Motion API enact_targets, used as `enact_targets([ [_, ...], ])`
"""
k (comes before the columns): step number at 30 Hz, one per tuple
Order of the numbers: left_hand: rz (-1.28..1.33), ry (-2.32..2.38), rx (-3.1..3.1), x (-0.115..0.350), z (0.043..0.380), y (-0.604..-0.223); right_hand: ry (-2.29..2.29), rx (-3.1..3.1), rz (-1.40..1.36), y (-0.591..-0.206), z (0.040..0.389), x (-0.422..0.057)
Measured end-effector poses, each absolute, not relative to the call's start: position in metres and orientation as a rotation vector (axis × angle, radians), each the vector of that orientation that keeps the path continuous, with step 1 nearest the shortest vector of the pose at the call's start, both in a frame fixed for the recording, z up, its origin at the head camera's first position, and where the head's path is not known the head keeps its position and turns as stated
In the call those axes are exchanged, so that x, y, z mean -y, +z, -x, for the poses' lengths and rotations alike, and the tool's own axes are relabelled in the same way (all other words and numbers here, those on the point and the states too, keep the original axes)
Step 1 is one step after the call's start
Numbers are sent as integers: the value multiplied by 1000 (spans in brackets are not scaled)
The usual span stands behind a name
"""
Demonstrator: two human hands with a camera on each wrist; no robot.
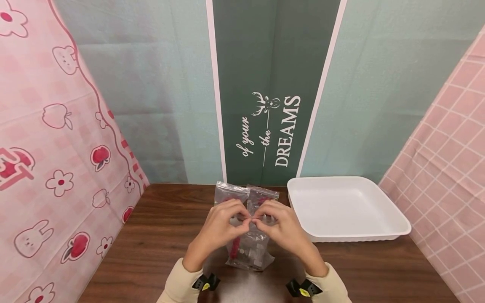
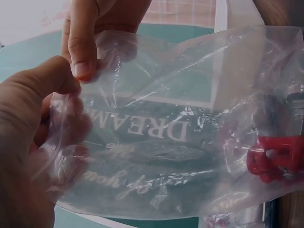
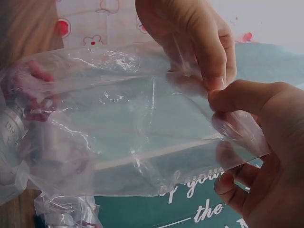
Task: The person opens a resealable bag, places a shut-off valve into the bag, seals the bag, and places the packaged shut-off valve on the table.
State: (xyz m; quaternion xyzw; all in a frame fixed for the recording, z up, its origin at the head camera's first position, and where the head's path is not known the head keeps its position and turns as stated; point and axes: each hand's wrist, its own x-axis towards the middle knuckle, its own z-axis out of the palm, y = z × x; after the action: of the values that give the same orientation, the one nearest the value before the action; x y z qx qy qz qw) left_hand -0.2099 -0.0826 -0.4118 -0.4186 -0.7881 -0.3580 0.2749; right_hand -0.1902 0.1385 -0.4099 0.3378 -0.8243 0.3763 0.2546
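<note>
Both hands pinch the top edge of a clear plastic zip bag (image 2: 156, 128), their fingertips meeting at its middle. My left hand (image 1: 223, 221) has thumb and fingers on the left part of the bag's mouth, and my right hand (image 1: 280, 223) grips the right part. Inside the bag's lower end lie a red handle-like piece (image 2: 275, 156) and a silvery metal fitting (image 3: 12, 126), blurred by the plastic. Beyond the hands, two more clear zip bags, a left one (image 1: 232, 191) and a right one (image 1: 263, 192), lie on the table with red pieces inside.
A white rectangular tray (image 1: 345, 206) stands to the right on the dark wooden table (image 1: 151, 235). Cloth hangs along the back (image 1: 182, 105), with a pink printed cloth (image 1: 75, 181) on the left and a pink checked one (image 1: 447, 176) on the right.
</note>
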Motion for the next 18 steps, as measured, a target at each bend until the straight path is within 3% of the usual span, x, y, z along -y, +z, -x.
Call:
enact_targets([
  [18, 1139, -986, 2163, 76, 209, -417, 1084, 2226, -880, -412, 189, -151],
])
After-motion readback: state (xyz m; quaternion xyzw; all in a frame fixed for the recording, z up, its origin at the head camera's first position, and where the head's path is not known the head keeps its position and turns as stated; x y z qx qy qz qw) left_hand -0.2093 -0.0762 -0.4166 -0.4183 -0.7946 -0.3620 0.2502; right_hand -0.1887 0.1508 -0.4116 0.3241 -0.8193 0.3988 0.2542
